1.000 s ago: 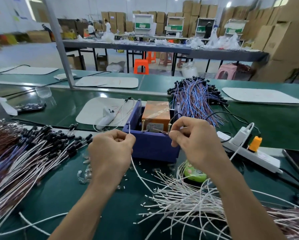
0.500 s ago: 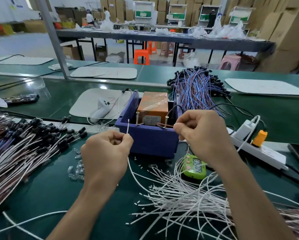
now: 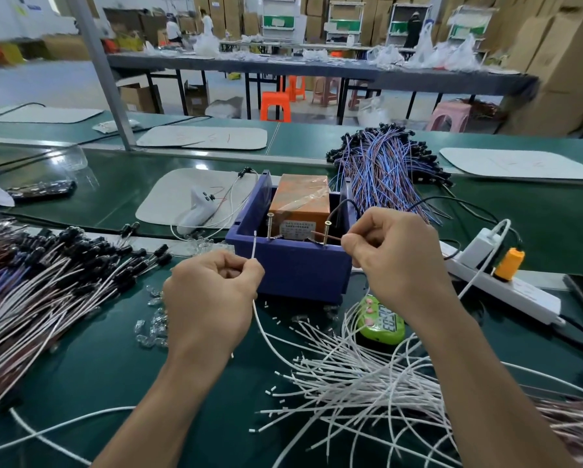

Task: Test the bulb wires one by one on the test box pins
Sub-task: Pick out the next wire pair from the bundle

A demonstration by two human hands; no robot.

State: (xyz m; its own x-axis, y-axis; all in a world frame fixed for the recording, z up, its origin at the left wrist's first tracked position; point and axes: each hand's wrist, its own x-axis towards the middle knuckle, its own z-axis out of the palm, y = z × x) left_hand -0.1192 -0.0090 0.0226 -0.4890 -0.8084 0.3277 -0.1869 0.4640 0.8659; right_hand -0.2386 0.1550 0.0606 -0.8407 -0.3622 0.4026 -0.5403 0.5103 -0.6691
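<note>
Pinching is what both hands are doing: the left hand (image 3: 212, 292) has its grip closed on a white wire (image 3: 254, 246) just below its stripped tip, and the right hand (image 3: 394, 255) has its grip closed on a thin brown wire (image 3: 330, 236). The blue test box (image 3: 296, 268) sits at the middle of the bench (image 3: 80, 359), toward its far edge, with two upright screw pins at its front rim.

Little has shifted over the last second. The brown wire still lies against the right pin (image 3: 326, 233). The white tip still stands upright just beside the left pin (image 3: 269, 226), apart from it. The left hand has held almost the same spot.

My reading is that the circuit is not closed yet, so this wire has had no test. A short sideways nudge of the white tip onto the left pin looks like what is needed. The bulb itself I cannot make out.

A loose heap of white wires (image 3: 350, 376) lies toward the near right corner, and black-capped wires (image 3: 47, 271) are piled along the left edge.
</note>
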